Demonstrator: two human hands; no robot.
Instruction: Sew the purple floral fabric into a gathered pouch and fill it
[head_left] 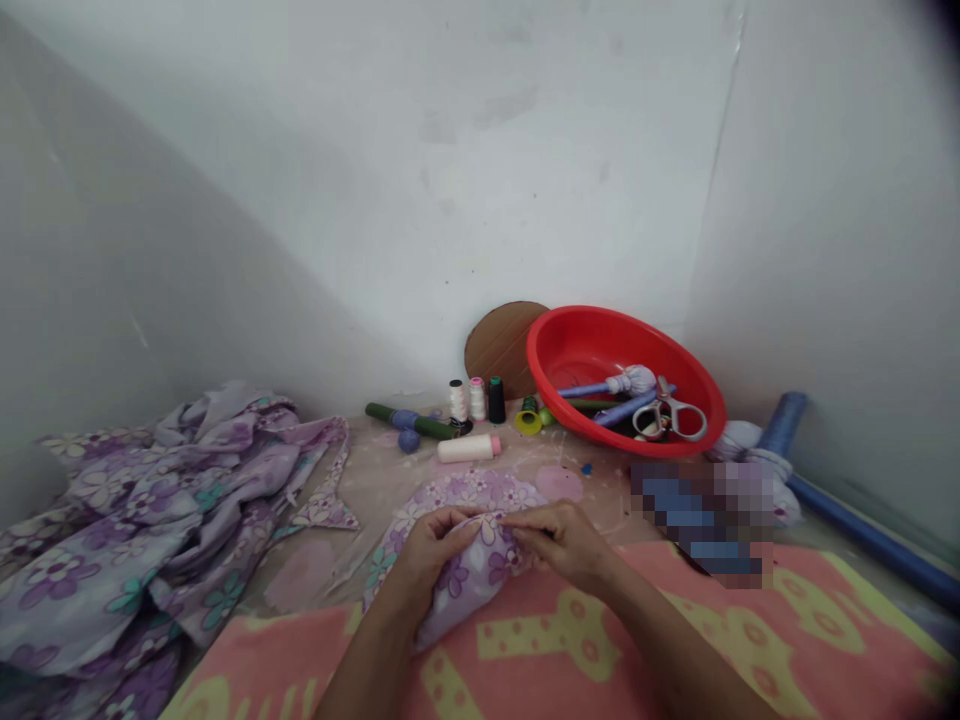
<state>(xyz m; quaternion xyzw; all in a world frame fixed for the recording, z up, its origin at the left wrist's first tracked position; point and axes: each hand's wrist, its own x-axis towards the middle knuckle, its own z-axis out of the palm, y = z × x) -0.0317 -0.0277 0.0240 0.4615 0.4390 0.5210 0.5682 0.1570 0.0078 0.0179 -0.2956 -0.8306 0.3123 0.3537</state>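
A piece of purple floral fabric (469,580) is between my two hands above the pink and yellow cloth. My left hand (442,540) grips its upper edge, thumb on top and fingers behind. On the right, my right hand (559,535) is closed in a pinch at the same edge, with the fingertips close to my left thumb. Whether a needle or thread sits in that pinch is too small to see. Part of the fabric spreads out flat behind my hands, and its far side is hidden.
A heap of matching floral fabric (172,520) lies at left. Behind my hands are a lying white thread spool (469,449), several upright spools and a green rod (412,422). A tilted red basin (705,400) holds scissors (670,412); a blue rod (870,535) lies at right.
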